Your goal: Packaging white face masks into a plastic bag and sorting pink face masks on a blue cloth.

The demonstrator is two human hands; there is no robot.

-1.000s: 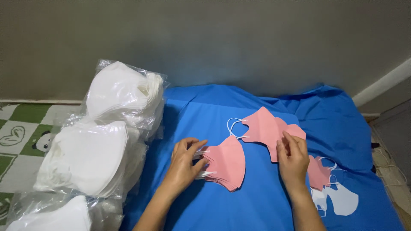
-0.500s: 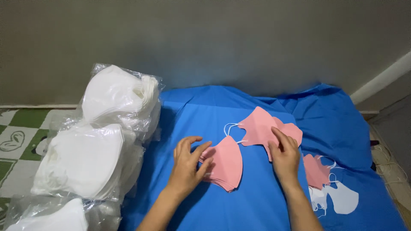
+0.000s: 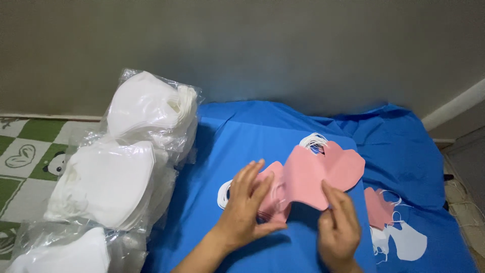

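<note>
My right hand [image 3: 339, 228] grips the lower edge of a stack of pink face masks [image 3: 323, 173] and holds it lifted over the blue cloth [image 3: 237, 131]. White ear loops [image 3: 314, 141] stick out at the stack's top. My left hand [image 3: 246, 203] lies flat with spread fingers on a second pile of pink masks [image 3: 273, 199] beneath and to the left, whose white loops [image 3: 223, 193] show at its left side. The lifted stack overlaps this pile.
Clear plastic bags of white masks [image 3: 146, 108] [image 3: 108, 184] [image 3: 65, 253] lie stacked along the left. Another pink mask [image 3: 376, 207] and a white mask [image 3: 409, 241] rest on the cloth at the right. A green-and-white patterned mat [image 3: 20, 151] covers the floor at far left; a grey wall stands behind.
My right hand has picked up the right pink stack and brought it left over the pile under my left hand. The left hand has shifted slightly on its pile.
</note>
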